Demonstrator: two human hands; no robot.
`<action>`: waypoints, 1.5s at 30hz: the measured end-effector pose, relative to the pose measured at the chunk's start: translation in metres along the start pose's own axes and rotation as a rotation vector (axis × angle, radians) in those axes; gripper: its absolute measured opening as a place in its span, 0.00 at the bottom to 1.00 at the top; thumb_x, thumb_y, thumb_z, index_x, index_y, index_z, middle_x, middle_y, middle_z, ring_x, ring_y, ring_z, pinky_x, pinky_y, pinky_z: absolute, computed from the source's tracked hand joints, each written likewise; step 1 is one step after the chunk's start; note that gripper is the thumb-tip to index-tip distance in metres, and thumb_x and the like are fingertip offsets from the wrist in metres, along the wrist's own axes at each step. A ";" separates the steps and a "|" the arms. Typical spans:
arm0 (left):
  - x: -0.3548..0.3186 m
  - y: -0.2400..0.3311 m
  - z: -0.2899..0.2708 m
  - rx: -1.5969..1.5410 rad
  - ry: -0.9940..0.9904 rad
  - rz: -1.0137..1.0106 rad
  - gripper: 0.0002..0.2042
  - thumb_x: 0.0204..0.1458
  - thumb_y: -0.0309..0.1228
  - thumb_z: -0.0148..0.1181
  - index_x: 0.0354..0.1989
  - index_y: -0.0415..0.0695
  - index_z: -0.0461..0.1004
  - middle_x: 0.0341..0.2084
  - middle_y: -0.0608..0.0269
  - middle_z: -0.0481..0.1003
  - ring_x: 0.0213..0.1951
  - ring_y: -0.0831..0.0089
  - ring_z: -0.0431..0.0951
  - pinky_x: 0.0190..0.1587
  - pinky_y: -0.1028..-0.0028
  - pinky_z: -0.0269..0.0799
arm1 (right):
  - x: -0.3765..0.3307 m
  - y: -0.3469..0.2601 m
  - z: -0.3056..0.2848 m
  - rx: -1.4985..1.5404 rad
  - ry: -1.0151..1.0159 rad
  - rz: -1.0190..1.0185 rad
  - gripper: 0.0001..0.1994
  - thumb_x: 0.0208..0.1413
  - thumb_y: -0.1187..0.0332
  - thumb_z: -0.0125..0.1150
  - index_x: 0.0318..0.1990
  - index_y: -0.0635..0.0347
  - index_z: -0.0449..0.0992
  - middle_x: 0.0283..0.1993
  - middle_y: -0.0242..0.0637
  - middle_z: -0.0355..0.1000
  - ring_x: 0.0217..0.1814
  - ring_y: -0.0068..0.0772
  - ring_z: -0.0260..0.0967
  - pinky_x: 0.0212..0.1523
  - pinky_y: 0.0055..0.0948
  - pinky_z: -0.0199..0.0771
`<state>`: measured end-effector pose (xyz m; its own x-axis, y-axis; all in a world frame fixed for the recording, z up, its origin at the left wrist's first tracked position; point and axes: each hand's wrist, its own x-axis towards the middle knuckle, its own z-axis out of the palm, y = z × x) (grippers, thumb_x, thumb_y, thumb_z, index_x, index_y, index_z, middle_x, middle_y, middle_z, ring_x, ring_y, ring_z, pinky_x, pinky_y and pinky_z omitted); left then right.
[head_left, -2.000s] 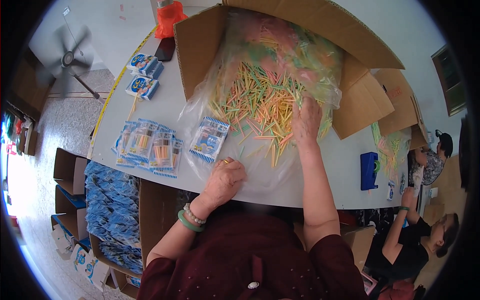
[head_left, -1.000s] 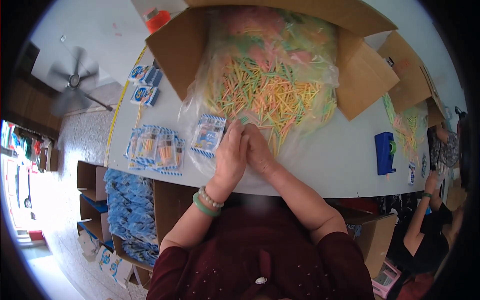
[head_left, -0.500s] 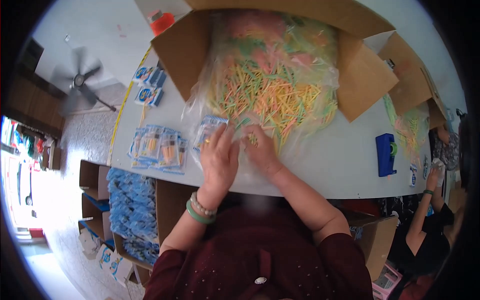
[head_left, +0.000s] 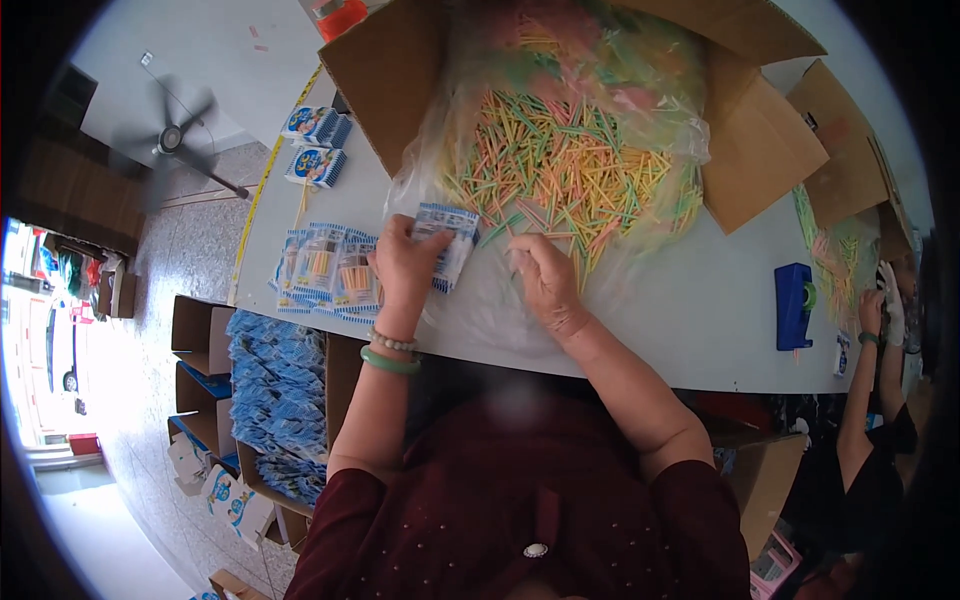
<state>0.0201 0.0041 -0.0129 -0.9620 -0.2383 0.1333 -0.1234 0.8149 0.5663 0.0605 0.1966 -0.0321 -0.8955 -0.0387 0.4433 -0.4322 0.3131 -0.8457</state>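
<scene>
My left hand [head_left: 408,265] is bent around the left edge of a small clear packet with blue-striped ends [head_left: 455,235], its thumb lying over it. More than one such packet seems to lie there, overlapping. My right hand [head_left: 550,285] is curled with its fingertips pinched, just in front of the pastel sticks; what it holds, if anything, I cannot make out. Thin yellow, green and pink sticks [head_left: 570,180] spill from a clear plastic bag [head_left: 415,170] in an open cardboard box [head_left: 385,85]. Left of my left hand lies a pile of stick-filled packets [head_left: 325,265].
Small blue-and-white boxes [head_left: 315,165] stand at the table's left edge. A blue tape dispenser [head_left: 793,308] is on the right. Below left, a carton holds many blue packets [head_left: 275,390]. A co-worker's arm [head_left: 862,390] reaches in at far right, near another carton [head_left: 850,150].
My hands have drawn apart: the left moved left along the packets, the right moved right and away from them. The whole view has shifted slightly.
</scene>
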 end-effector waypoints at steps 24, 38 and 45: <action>-0.039 0.038 0.002 -1.437 -0.340 -0.110 0.03 0.52 0.20 0.58 0.32 0.42 0.74 0.27 0.67 0.78 0.29 0.81 0.77 0.33 0.81 0.73 | 0.022 -0.037 -0.022 0.285 -0.211 0.501 0.11 0.58 0.69 0.53 0.46 0.64 0.72 0.21 0.24 0.60 0.22 0.14 0.56 0.22 0.18 0.59; -0.026 0.032 -0.014 -1.078 -0.420 -0.125 0.05 0.52 0.26 0.60 0.32 0.37 0.79 0.25 0.66 0.79 0.26 0.81 0.75 0.30 0.79 0.70 | 0.018 -0.014 -0.021 0.272 -0.120 0.566 0.05 0.55 0.70 0.57 0.35 0.61 0.73 0.21 0.25 0.63 0.20 0.13 0.56 0.20 0.17 0.58; -0.012 0.032 -0.024 0.351 0.358 0.386 0.23 0.43 0.30 0.65 0.49 0.39 0.70 0.45 0.45 0.70 0.49 0.51 0.68 0.47 0.65 0.66 | 0.019 -0.004 -0.018 0.133 0.025 0.370 0.06 0.56 0.69 0.56 0.37 0.63 0.72 0.26 0.24 0.66 0.24 0.13 0.59 0.22 0.19 0.60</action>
<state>0.0333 0.0207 0.0229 -0.8194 -0.0052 0.5732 0.0851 0.9878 0.1306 0.0475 0.2116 -0.0148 -0.9913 0.0772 0.1065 -0.0915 0.1763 -0.9801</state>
